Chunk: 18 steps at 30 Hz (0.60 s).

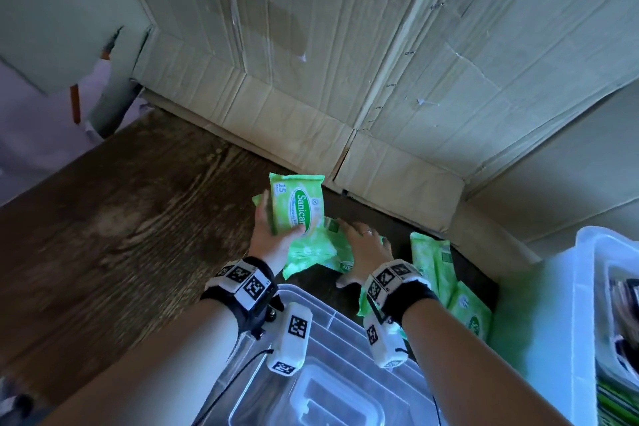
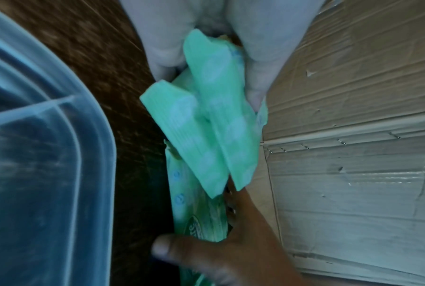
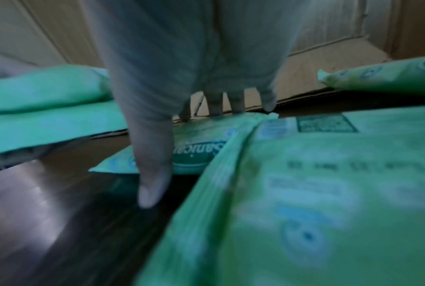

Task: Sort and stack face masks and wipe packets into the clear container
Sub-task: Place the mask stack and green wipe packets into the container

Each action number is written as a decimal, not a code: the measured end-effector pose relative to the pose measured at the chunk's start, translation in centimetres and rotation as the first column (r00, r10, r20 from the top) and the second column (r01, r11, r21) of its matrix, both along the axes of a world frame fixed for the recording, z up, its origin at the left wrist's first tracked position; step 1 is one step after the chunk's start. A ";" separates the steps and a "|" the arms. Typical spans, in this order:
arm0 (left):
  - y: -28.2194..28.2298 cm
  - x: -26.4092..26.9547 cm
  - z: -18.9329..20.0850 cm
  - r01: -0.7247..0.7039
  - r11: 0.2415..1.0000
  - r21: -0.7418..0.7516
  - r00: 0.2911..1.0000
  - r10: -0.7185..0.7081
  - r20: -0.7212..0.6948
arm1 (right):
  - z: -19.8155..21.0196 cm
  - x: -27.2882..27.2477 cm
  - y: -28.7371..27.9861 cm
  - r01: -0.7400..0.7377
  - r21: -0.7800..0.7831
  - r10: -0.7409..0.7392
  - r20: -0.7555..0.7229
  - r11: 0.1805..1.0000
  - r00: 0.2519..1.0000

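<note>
Creased cardboard (image 1: 345, 45) is walling in the dark wooden surface (image 1: 121, 235) you are working over. Your left hand (image 1: 268, 235) is gripping a green wipe packet (image 1: 297, 204), fingers curled round it above the loose packets (image 1: 432, 263). Your right hand (image 1: 363, 249) is lying flat, fingers spread, on another packet (image 3: 196, 152); both wrist views are blurring badly. Your forearms are partly hiding the clear container (image 1: 328, 373).

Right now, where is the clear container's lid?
In the head view, the clear lid lies bottom centre, beneath both wrists, just near of the wipe packets on the table.
</note>
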<state>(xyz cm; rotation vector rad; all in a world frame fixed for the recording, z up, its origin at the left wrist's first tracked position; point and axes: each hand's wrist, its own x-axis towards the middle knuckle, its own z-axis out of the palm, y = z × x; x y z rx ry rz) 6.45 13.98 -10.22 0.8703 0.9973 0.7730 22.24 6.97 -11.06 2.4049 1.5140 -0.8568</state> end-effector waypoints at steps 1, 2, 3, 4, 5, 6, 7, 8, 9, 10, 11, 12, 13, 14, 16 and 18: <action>0.2 -0.2 -0.2 0.007 1.000 0.001 1.000 -0.007 0.018 | 0.2 -0.1 0.2 0.014 0.025 -0.014 0.024 1.000 1.000; 0.3 -0.5 -0.4 0.016 1.000 0.003 1.000 -0.016 0.025 | 0.3 -0.1 0.4 0.026 0.042 -0.028 0.052 0.999 0.998; 0.4 -0.7 -0.7 0.021 1.000 0.017 1.000 -0.022 0.017 | 0.5 -0.2 0.5 0.049 0.059 -0.054 0.082 0.997 0.995; 0.5 -0.9 -0.9 0.037 0.998 0.046 0.999 -0.037 0.000 | 0.7 -0.2 0.5 0.091 0.093 -0.100 0.105 0.992 0.989; 0.5 -1.2 -0.8 0.063 0.995 0.080 0.998 -0.060 -0.036 | 1.1 -0.3 0.5 0.158 0.164 -0.177 0.108 0.974 0.978; 0.4 -1.5 -0.5 0.094 0.989 0.118 0.993 -0.084 -0.085 | 1.1 -0.3 0.5 0.267 0.262 -0.290 0.054 0.928 0.955; 0.4 -1.7 0.0 0.121 0.981 0.152 0.984 -0.099 -0.147 | 1.1 -0.2 0.6 0.419 0.347 -0.420 -0.078 0.839 0.904; 0.4 -1.8 0.4 0.142 0.974 0.176 0.973 -0.104 -0.206 | 1.2 -0.1 0.8 0.598 0.386 -0.516 -0.302 0.703 0.802; 0.4 -1.8 0.5 0.153 0.972 0.176 0.962 -0.106 -0.252 | 1.6 -0.1 1.0 0.774 0.327 -0.546 -0.562 0.543 0.621; 0.4 -1.6 0.6 0.153 0.976 0.153 0.955 -0.106 -0.275 | 1.9 0.1 1.1 0.907 0.171 -0.485 -0.799 0.385 0.357; 0.3 -1.4 0.7 0.148 0.981 0.124 0.952 -0.107 -0.286 | 2.3 0.1 1.1 0.956 -0.050 -0.365 -0.929 0.289 0.062; 0.2 -1.0 0.9 0.125 0.987 0.100 0.954 -0.092 -0.287 | 2.7 0.3 1.1 0.939 -0.225 -0.256 -0.954 0.259 -0.158; 0.0 -0.6 1.0 0.095 0.992 0.080 0.962 -0.071 -0.265 | 3.4 0.2 1.1 0.907 -0.321 -0.216 -0.939 0.273 -0.268; -0.2 -0.3 1.3 0.065 0.997 0.050 0.972 -0.052 -0.231 | 3.9 0.1 0.9 0.884 -0.343 -0.218 -0.934 0.316 -0.284; -0.8 0.2 2.2 0.062 0.998 0.006 0.986 -0.061 -0.158 | 4.7 -0.5 0.5 0.843 -0.245 -0.165 -0.968 0.479 -0.187; -1.3 0.6 2.7 0.124 0.991 0.052 0.987 -0.118 -0.109 | 5.2 -1.4 0.2 0.793 -0.037 -0.118 -0.992 0.608 0.045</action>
